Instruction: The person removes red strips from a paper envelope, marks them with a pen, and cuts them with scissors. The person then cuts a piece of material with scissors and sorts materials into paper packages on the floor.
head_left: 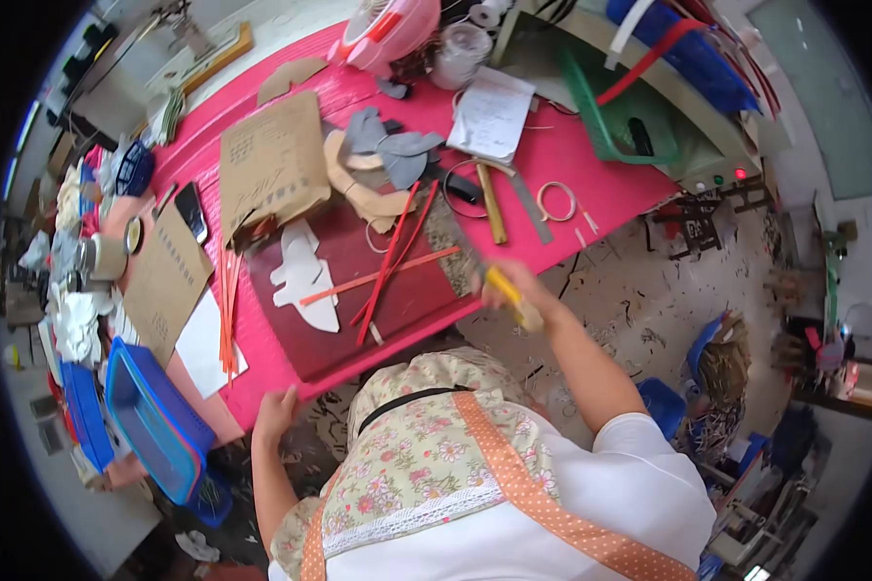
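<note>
My right hand (525, 293) is closed around a yellow-handled tool (506, 290) at the table's front edge; its far end is blurred and I cannot make out its kind. At the front left corner, my left hand (275, 412) is closed on the edge of the pink table (344, 373). Between the hands lies a dark red board (397, 315). On it are a white cut-out piece (305, 276) and several thin red-orange strips (389, 261). A speckled slab (446, 237) lies along the board's right side.
A brown paper package (276, 160), grey cut pieces (388, 145), a notepad (491, 111) and a brass-coloured rod (491, 203) lie farther back. Blue baskets (155, 416) stand at left, a green tray (610, 107) at back right. Scraps litter the floor (591, 339).
</note>
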### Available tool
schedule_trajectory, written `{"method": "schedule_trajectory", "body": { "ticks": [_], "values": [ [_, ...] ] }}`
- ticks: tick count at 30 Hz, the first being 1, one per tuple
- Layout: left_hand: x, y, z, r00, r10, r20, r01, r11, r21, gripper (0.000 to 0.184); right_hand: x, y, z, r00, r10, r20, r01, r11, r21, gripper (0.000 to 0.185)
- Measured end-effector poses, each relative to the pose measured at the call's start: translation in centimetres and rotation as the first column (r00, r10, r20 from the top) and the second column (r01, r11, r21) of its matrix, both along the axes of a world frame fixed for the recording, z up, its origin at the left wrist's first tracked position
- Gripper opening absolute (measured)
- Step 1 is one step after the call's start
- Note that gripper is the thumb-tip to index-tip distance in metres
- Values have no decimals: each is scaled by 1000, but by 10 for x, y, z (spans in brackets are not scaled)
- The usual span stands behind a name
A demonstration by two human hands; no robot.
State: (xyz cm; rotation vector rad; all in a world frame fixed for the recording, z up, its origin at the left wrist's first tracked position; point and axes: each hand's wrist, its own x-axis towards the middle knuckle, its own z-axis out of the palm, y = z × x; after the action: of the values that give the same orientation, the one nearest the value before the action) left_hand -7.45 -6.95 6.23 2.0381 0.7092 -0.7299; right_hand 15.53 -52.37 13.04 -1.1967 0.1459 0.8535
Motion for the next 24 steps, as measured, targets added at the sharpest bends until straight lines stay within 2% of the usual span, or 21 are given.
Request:
{"method": "schedule_trajectory", "body": {
  "ticks": [1,2,3,4,5,6,7,9,10,11,13,14,15,16,17,19,21,22,23,24],
  "values": [
    [-26,16,-17,1000,-26,-13,27,996,82,44,12,-19,-34,944,-80,321,159,960,-230,19],
    [-60,32,-45,981,-188,39,173,955,242,43,25,-41,-62,789,-66,610,369,846,-385,21],
    [-85,41,-62,935,-349,61,297,867,401,42,40,-62,-63,755,44,654,507,594,-624,35],
    [-91,38,-60,950,-311,-29,296,866,402,33,51,-83,-74,810,53,585,510,431,-745,46],
    [-101,33,-58,958,-262,-119,288,868,404,27,61,-99,-82,777,95,622,557,357,-750,51],
    [-132,50,-104,984,137,-116,-79,910,407,24,72,-112,-89,742,142,655,603,285,-745,56],
    [-137,42,-98,982,146,-119,-85,906,414,24,83,-128,-101,744,144,653,597,295,-746,56],
    [-141,19,-87,980,175,95,-199,834,514,21,99,-153,-121,744,248,621,585,209,-784,63],
    [-151,22,-95,973,210,97,-230,830,507,17,103,-146,-98,836,93,541,504,259,-824,65],
    [-161,24,-102,975,198,96,-220,836,503,17,105,-144,-98,837,85,541,508,248,-825,65],
    [-186,38,-132,942,299,152,-335,846,414,18,108,-141,-98,745,128,655,599,306,-740,64],
    [-184,37,-133,949,276,155,-316,857,408,18,110,-136,-100,729,124,673,590,383,-711,63],
    [-181,33,-129,924,339,175,-381,846,374,18,110,-128,-105,716,117,688,576,457,-678,63],
    [-171,29,-122,898,397,192,-440,832,338,19,107,-122,-127,739,28,674,547,560,-622,63],
    [-155,19,-111,909,371,190,-415,846,334,19,104,-114,-149,758,-60,650,521,654,-548,63],
    [-95,-21,-60,777,524,350,-608,768,202,14,96,-86,-148,744,-251,619,560,739,-373,65],
    [-53,-28,-48,797,483,364,-575,791,210,13,93,-76,-151,687,-282,669,668,607,-430,63],
    [-34,-27,-47,750,472,462,-575,811,105,15,89,-75,-147,591,-282,756,739,566,-367,52],
    [-13,-29,-42,692,465,552,-560,829,4,18,86,-82,-146,592,-294,750,742,561,-367,52],
    [24,-58,-10,663,559,497,-601,794,-91,21,83,-93,-146,545,-213,810,755,545,-365,45]
  ]
}}
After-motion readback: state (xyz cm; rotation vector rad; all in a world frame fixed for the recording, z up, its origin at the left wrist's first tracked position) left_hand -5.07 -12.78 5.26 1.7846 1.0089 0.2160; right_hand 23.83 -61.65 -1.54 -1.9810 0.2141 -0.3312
